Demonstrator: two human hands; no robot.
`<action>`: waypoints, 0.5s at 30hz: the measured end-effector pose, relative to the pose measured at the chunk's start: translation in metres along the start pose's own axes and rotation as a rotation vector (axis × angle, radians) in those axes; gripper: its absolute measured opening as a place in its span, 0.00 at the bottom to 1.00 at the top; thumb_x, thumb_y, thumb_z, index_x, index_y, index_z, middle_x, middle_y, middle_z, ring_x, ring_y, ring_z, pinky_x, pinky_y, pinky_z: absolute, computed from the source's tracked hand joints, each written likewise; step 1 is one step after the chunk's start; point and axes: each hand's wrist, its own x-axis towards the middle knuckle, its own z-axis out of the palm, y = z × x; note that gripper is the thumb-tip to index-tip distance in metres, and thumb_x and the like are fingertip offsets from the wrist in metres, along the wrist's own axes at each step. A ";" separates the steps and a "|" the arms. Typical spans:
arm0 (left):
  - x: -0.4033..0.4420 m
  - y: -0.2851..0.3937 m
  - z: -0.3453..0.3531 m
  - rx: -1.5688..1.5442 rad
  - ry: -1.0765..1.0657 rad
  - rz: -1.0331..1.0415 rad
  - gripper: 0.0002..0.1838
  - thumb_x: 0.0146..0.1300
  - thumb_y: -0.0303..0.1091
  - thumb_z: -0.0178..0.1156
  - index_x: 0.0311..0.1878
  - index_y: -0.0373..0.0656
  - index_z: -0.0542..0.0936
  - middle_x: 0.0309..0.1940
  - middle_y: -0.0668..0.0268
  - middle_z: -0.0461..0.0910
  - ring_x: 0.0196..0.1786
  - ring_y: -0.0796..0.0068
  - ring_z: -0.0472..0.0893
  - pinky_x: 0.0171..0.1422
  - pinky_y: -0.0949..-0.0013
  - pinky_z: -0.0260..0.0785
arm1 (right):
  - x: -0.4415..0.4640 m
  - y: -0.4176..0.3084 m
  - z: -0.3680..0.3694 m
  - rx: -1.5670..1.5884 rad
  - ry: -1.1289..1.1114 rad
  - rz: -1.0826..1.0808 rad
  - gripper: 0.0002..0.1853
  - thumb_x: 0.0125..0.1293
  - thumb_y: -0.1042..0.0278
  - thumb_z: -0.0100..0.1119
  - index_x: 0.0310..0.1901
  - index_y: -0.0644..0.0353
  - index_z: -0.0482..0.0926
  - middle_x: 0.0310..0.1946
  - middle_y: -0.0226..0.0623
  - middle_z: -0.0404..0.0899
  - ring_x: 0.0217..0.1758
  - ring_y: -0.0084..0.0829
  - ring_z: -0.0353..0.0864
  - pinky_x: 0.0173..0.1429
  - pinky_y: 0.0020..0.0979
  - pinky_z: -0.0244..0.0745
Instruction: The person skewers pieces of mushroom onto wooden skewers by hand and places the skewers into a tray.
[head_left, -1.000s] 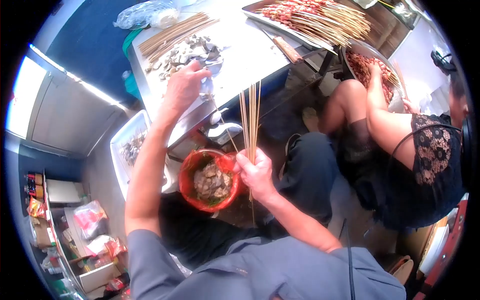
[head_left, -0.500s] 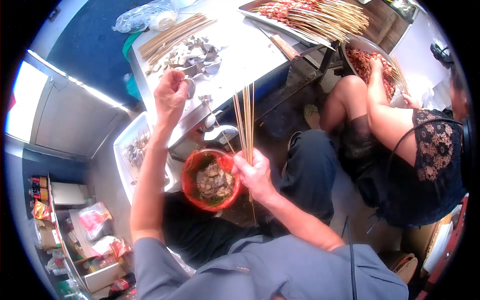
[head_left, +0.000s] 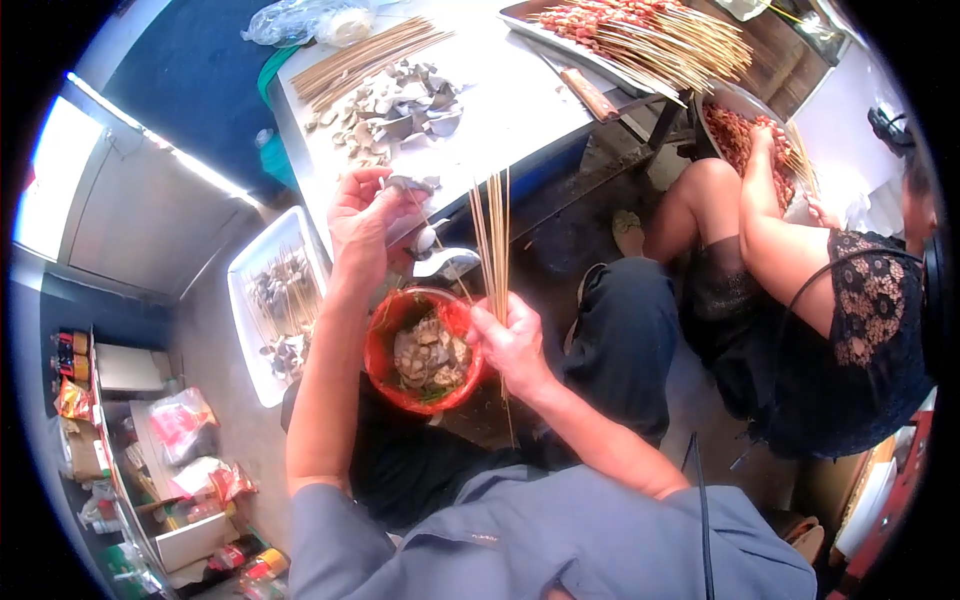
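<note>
My left hand (head_left: 362,222) pinches a grey, mushroom-like piece (head_left: 410,184) near the table's front edge, at the tip of a single skewer. That skewer (head_left: 440,246) slants down to my right hand (head_left: 512,340), which is closed around it and a bundle of upright bamboo skewers (head_left: 493,240). Beside my right hand stands a red-lined bucket (head_left: 378,350) with pale pieces (head_left: 430,356) inside. On the white table (head_left: 500,110) lie a pile of grey pieces (head_left: 400,108) and a row of loose skewers (head_left: 365,58).
A white tray (head_left: 268,375) of filled skewers is at the left. A metal tray (head_left: 522,28) of meat skewers and a wooden-handled knife (head_left: 588,94) lie on the table. At right, another person's hand (head_left: 768,140) reaches into a meat basin (head_left: 720,98). Shelves (head_left: 130,366) stand lower left.
My left hand has come back from the pile with a grey piece and moved towards the single skewer's tip. My right hand still grips the bundle. The view has shifted slightly.
</note>
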 end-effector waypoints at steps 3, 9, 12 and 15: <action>-0.001 0.000 -0.003 0.033 -0.008 0.031 0.11 0.64 0.21 0.59 0.49 0.36 0.73 0.43 0.56 0.82 0.42 0.66 0.85 0.48 0.69 0.80 | 0.000 0.001 0.001 -0.004 0.002 0.000 0.05 0.70 0.69 0.56 0.38 0.60 0.73 0.23 0.28 0.77 0.21 0.15 0.70 0.25 0.19 0.64; -0.003 0.003 0.000 0.128 -0.091 0.141 0.09 0.63 0.17 0.57 0.45 0.38 0.75 0.48 0.56 0.81 0.44 0.70 0.84 0.49 0.71 0.79 | 0.001 0.005 -0.001 -0.029 -0.001 -0.004 0.05 0.70 0.69 0.56 0.39 0.60 0.73 0.23 0.27 0.77 0.22 0.15 0.71 0.25 0.19 0.64; -0.007 0.003 -0.001 0.067 -0.128 0.057 0.11 0.62 0.14 0.53 0.43 0.39 0.76 0.49 0.57 0.82 0.43 0.72 0.83 0.49 0.72 0.78 | 0.002 0.005 0.000 -0.021 0.015 -0.011 0.05 0.70 0.69 0.56 0.39 0.60 0.74 0.23 0.27 0.77 0.23 0.15 0.73 0.25 0.19 0.65; -0.013 0.005 0.001 0.134 -0.192 -0.098 0.14 0.60 0.11 0.46 0.41 0.39 0.77 0.47 0.59 0.83 0.41 0.78 0.81 0.46 0.75 0.77 | 0.001 0.002 -0.001 -0.009 0.037 -0.019 0.05 0.70 0.69 0.56 0.38 0.60 0.74 0.23 0.27 0.77 0.23 0.15 0.74 0.26 0.18 0.65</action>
